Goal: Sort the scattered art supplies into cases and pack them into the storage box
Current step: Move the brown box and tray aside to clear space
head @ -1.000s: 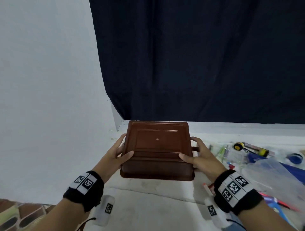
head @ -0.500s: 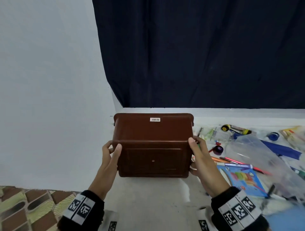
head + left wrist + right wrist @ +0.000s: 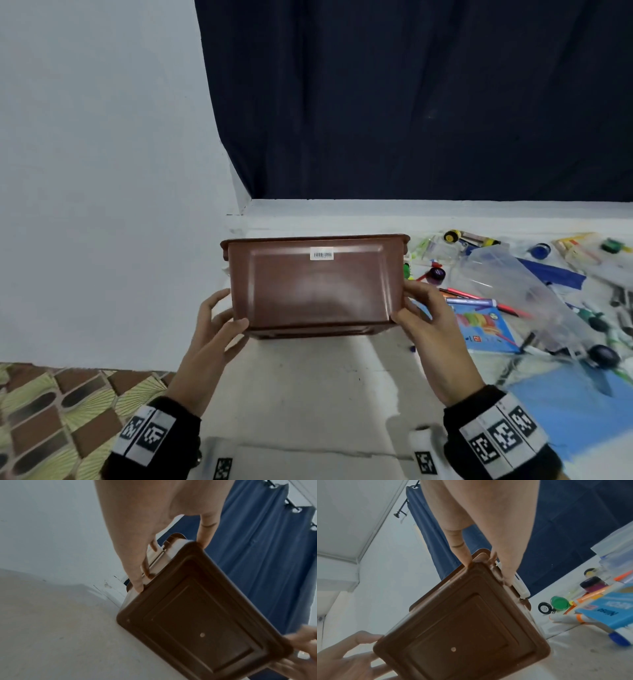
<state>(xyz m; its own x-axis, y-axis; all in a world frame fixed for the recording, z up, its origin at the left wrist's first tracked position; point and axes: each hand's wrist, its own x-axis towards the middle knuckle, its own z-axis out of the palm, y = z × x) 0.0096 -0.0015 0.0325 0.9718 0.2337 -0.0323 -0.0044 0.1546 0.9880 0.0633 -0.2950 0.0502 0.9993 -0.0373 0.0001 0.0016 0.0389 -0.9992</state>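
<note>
A brown plastic storage box (image 3: pixel 315 284) with a barcode sticker is held above the white table, its long side wall toward me and its rim at the top. My left hand (image 3: pixel 219 325) grips its left end, thumb on the front corner. My right hand (image 3: pixel 421 318) grips its right end. In the left wrist view the box's underside (image 3: pixel 197 626) faces the camera, and fingers (image 3: pixel 137 574) curl over the end by a latch. In the right wrist view the box (image 3: pixel 462 628) shows a white latch (image 3: pixel 520 585) under my fingers. What is inside the box is hidden.
Art supplies lie scattered on the table to the right: a clear plastic case (image 3: pixel 513 291), a blue crayon box (image 3: pixel 483 325), pens (image 3: pixel 479 298), paint pots (image 3: pixel 436 274), a blue sheet (image 3: pixel 582 404). A white wall stands left, a dark curtain behind. Patterned floor (image 3: pixel 51 404) shows lower left.
Both hands have turned the box over: its underside faced me a second ago, now its long side wall does and the rim is on top. My view has shifted down and right.
</note>
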